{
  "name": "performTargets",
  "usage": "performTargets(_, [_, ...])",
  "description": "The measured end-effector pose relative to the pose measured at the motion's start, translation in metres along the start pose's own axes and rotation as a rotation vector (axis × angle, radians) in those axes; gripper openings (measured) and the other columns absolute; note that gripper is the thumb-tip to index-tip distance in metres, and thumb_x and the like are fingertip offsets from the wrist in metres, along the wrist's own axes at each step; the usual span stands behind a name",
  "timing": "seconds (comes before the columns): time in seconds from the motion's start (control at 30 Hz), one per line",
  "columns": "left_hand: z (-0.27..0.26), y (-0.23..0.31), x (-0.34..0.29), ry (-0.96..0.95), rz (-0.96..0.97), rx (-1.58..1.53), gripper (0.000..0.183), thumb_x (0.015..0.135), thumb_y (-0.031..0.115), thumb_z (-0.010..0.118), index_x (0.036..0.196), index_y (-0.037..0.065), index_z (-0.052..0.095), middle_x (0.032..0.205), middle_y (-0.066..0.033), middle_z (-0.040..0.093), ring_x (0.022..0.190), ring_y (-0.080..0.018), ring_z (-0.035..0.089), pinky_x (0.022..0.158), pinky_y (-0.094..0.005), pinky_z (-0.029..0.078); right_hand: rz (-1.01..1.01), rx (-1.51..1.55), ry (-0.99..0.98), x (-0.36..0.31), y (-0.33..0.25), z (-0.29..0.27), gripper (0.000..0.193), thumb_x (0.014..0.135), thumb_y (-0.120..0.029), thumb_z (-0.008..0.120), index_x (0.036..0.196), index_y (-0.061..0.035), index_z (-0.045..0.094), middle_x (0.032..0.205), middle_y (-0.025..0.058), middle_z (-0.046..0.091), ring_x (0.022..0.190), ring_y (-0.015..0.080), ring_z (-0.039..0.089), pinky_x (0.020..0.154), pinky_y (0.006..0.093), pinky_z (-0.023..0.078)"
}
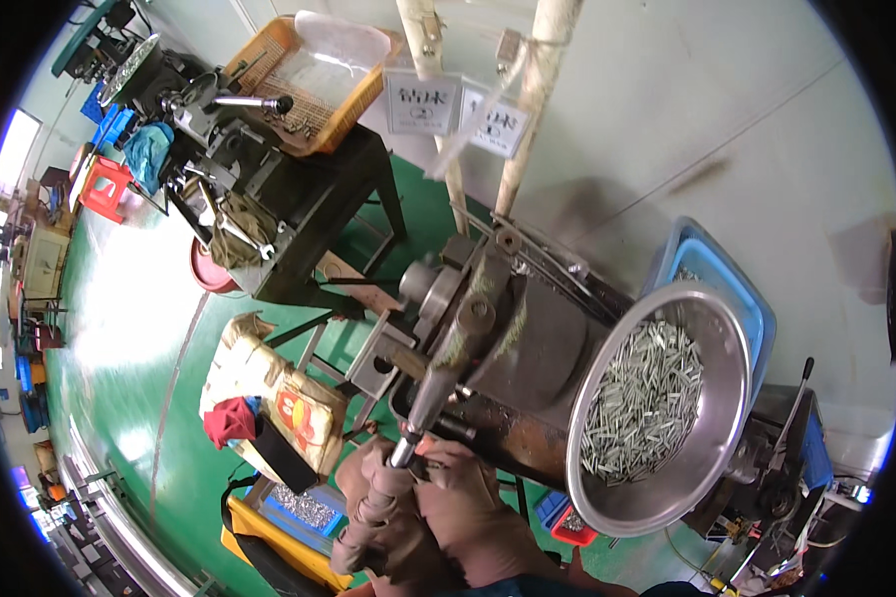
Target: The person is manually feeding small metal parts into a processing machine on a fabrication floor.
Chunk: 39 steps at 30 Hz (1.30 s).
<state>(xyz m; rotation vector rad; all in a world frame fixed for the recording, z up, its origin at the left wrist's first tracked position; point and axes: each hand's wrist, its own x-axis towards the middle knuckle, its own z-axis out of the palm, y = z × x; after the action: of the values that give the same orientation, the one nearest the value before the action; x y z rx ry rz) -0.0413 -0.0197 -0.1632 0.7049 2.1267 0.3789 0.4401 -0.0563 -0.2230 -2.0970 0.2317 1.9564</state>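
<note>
Below the metal spindle (405,450) of a drilling machine (478,318), my two hands come close together at the lower middle. My left hand (376,473) is on the left of the spindle tip, its fingers looking curled; what they hold is hidden. My right hand (438,453) is just right of the tip, its fingers mostly out of sight. Brownish-pink cloth around both makes their outlines hard to tell. To the right, a large steel bowl (735,398) holds many short metal pins (642,398).
Behind the bowl is a blue plastic tub (757,308). A second machine (219,129) stands at the upper left beside an orange basket (363,95). Left of my hands are a printed sack (304,398) and a yellow crate (299,547). Pale posts (533,109) rise behind the drilling machine.
</note>
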Motion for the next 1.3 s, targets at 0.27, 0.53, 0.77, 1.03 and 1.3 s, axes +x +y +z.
performTargets(0.27, [0.064, -0.069, -0.122, -0.105, 0.021, 0.097, 0.026, 0.071, 0.025, 0.055, 0.079, 0.001, 0.061, 0.066, -0.0122, 0.061, 0.057, -0.0177, 0.058, 0.057, -0.0308, 0.047, -0.038, 0.082, 0.219, -0.061, 0.053, 0.005, 0.08, 0.068, -0.069, 0.045, 0.112, -0.002, 0.045, 0.099, 0.0167, 0.054, 0.087, 0.0305, 0.053, 0.081, 0.0445, 0.041])
performTargets(0.53, [0.014, -0.017, -0.055, -0.093, 0.064, 0.049, 0.026, 0.071, 0.024, 0.054, 0.079, 0.001, 0.061, 0.066, -0.0123, 0.061, 0.056, -0.0175, 0.058, 0.056, -0.0306, 0.047, -0.219, -0.328, 0.182, -0.038, 0.028, 0.003, 0.064, 0.073, -0.057, 0.05, 0.106, -0.0019, 0.052, 0.097, 0.0162, 0.056, 0.083, 0.0266, 0.054, 0.074, 0.0373, 0.043])
performTargets(0.77, [-0.015, 0.002, -0.037, -0.114, -0.05, -0.015, 0.026, 0.071, 0.024, 0.054, 0.08, 0.001, 0.062, 0.066, -0.0123, 0.061, 0.054, -0.0174, 0.058, 0.056, -0.0304, 0.048, -0.922, -1.342, 0.159, -0.131, -0.045, 0.033, 0.045, 0.078, -0.037, 0.055, 0.104, -0.001, 0.053, 0.091, 0.0113, 0.06, 0.083, 0.0196, 0.058, 0.072, 0.0304, 0.045])
performTargets(1.03, [-0.082, -0.044, -0.03, -0.064, -0.053, -0.053, 0.026, 0.071, 0.023, 0.053, 0.08, 0.001, 0.062, 0.065, -0.0124, 0.061, 0.053, -0.0172, 0.058, 0.055, -0.0303, 0.048, -1.97, -0.763, -0.26, -0.379, -0.165, 0.169, 0.012, 0.079, -0.011, 0.053, 0.085, -0.0011, 0.055, 0.082, 0.0096, 0.058, 0.077, 0.0229, 0.056, 0.071, 0.0302, 0.042])
performTargets(1.3, [-0.147, 0.005, -0.073, 0.362, 0.136, 0.415, 0.035, 0.067, 0.039, 0.058, 0.069, 0.004, 0.064, 0.073, -0.0166, 0.061, 0.074, -0.0312, 0.059, 0.069, -0.0393, 0.046, -2.344, -0.821, 0.652, -0.324, -0.258, 0.238, 0.035, 0.074, -0.032, 0.058, 0.093, -0.0035, 0.05, 0.098, 0.0115, 0.048, 0.096, 0.0272, 0.044, 0.082, 0.0405, 0.031])
